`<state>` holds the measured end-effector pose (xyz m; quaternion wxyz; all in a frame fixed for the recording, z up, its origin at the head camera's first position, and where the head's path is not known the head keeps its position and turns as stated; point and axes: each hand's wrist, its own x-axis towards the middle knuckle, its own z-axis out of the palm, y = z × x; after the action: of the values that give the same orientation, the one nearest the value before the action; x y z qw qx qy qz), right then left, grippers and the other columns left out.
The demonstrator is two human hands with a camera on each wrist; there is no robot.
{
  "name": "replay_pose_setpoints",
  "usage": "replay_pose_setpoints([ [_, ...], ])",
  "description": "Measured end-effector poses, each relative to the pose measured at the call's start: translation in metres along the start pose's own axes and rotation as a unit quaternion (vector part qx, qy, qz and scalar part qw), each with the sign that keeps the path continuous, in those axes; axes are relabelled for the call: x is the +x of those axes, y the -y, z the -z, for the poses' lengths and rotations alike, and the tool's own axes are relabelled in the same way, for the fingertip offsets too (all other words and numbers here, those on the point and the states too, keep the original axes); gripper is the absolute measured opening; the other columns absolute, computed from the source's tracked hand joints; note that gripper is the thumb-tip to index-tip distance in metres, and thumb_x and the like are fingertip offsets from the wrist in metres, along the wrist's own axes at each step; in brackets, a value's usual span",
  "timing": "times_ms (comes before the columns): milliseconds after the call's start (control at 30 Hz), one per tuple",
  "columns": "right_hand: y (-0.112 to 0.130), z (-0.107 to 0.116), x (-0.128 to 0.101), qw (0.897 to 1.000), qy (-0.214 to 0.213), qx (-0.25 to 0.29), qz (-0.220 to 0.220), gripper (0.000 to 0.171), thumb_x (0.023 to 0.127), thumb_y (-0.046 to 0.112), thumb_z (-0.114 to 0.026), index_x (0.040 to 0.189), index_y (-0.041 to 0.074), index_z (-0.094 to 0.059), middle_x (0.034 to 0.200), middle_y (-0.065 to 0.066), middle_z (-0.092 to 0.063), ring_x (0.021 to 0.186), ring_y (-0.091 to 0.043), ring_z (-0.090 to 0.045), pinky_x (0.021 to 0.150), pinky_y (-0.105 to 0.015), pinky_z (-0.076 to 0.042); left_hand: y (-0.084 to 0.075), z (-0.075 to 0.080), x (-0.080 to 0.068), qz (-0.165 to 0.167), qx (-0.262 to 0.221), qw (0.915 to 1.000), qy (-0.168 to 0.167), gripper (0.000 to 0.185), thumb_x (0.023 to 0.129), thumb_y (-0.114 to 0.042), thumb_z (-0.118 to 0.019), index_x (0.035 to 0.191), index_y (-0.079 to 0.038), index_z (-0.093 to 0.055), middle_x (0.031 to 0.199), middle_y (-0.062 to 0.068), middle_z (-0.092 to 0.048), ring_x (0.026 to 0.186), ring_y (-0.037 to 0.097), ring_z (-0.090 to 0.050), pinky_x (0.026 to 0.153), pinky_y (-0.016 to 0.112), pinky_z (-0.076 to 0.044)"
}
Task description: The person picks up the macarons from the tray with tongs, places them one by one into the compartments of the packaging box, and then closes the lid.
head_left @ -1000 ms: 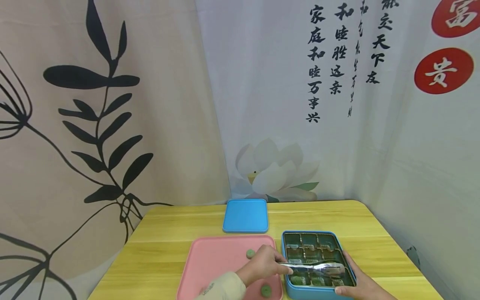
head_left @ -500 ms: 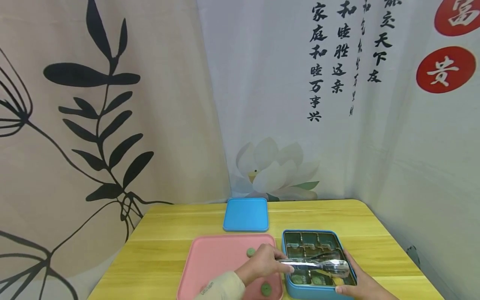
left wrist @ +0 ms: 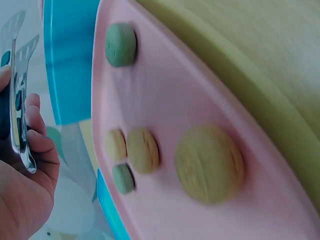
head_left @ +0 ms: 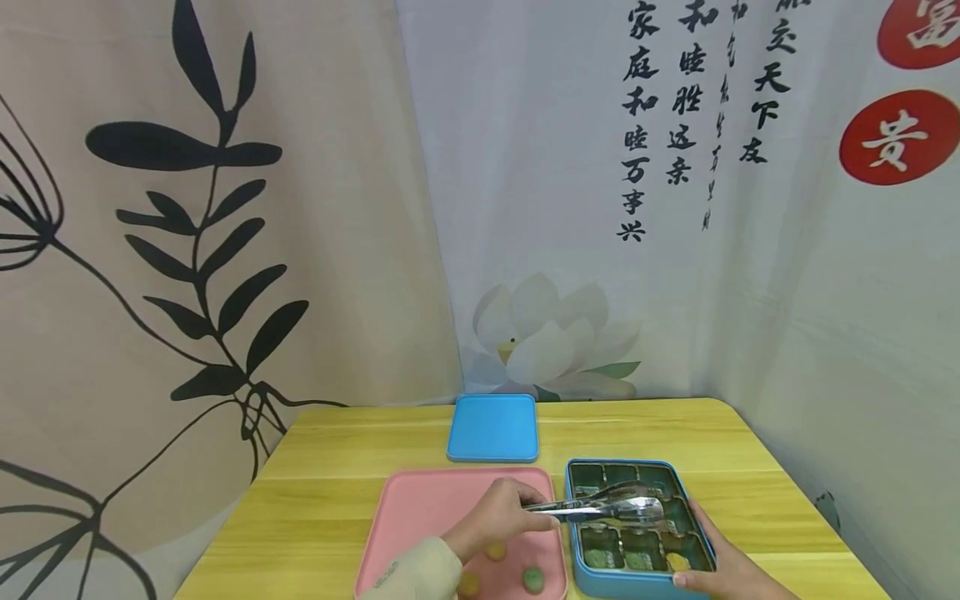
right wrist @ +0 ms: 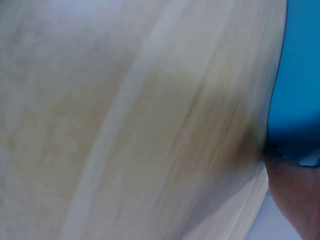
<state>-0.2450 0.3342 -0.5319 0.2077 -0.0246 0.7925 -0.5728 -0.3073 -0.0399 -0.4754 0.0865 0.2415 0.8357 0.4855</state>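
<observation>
My left hand (head_left: 501,518) pinches the tongs (head_left: 600,506) over the blue box (head_left: 634,575), lower right; right hand (head_left: 723,568) must brace it, its fingers' state not discernible.

A shiny silver metal pair of tongs (head_left: 600,506) crosses a blue rectangular tin (head_left: 636,587) with a dark green compartment liner. The pink rectangular tray (head_left: 420,517) carries green and tan round cookies (left wrist: 142,150). A blue square lid (head_left: 492,428) lies on the yellow wood-grain tabletop (head_left: 337,492).
</observation>
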Motion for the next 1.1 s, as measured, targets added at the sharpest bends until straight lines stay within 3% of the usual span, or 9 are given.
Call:
replay_pose_setpoints([
  [133,0.001,0.000,0.001,1.000,-0.003,0.002,-0.009,0.106,0.098,0.034,-0.062,0.151,0.007,0.026,0.152,-0.040,0.015,0.132,-0.068,-0.011,0.091,-0.070,-0.038,0.006,0.014,-0.002,0.019,0.005,0.9998,-0.006,0.012,0.077,-0.029,-0.086,0.076,-0.022,-0.076,0.065,-0.010,-0.064,0.058,0.006,-0.046,0.052,0.024,-0.037],
  [533,0.010,-0.007,-0.008,1.000,-0.013,0.015,-0.008,0.102,0.100,0.030,-0.061,0.152,0.006,0.024,0.151,-0.041,0.014,0.129,-0.070,-0.014,0.090,-0.069,-0.039,0.022,0.065,-0.015,0.035,0.006,0.9991,-0.021,0.012,0.081,-0.029,-0.081,0.088,-0.019,-0.078,0.078,-0.003,-0.071,0.072,0.015,-0.058,0.059,0.029,-0.044],
  [800,0.011,-0.008,-0.008,1.000,-0.014,-0.004,0.000,0.104,0.098,0.030,-0.063,0.152,0.004,0.023,0.151,-0.042,0.014,0.130,-0.070,-0.009,0.091,-0.070,-0.038,0.038,0.102,-0.037,0.040,0.045,0.9973,-0.042,0.030,0.082,-0.037,-0.081,0.104,-0.016,-0.078,0.090,-0.005,-0.069,0.081,0.015,-0.058,0.068,0.032,-0.050],
  [900,0.010,-0.008,-0.007,1.000,-0.015,-0.009,0.003,0.105,0.098,0.030,-0.063,0.152,0.003,0.022,0.151,-0.042,0.013,0.130,-0.070,-0.008,0.090,-0.070,-0.038,0.044,0.114,-0.047,0.046,0.039,0.9970,-0.048,0.034,0.082,-0.035,-0.081,0.108,-0.014,-0.077,0.094,-0.003,-0.071,0.082,0.015,-0.061,0.069,0.032,-0.051],
  [1100,0.011,-0.008,-0.007,1.000,-0.013,0.001,-0.004,0.104,0.098,0.030,-0.063,0.152,0.003,0.022,0.151,-0.040,0.015,0.131,-0.070,-0.002,0.091,-0.071,-0.036,0.059,0.136,-0.069,0.044,0.050,0.9961,-0.058,0.027,0.083,-0.033,-0.080,0.100,-0.012,-0.077,0.085,-0.003,-0.069,0.074,0.014,-0.059,0.063,0.029,-0.050],
])
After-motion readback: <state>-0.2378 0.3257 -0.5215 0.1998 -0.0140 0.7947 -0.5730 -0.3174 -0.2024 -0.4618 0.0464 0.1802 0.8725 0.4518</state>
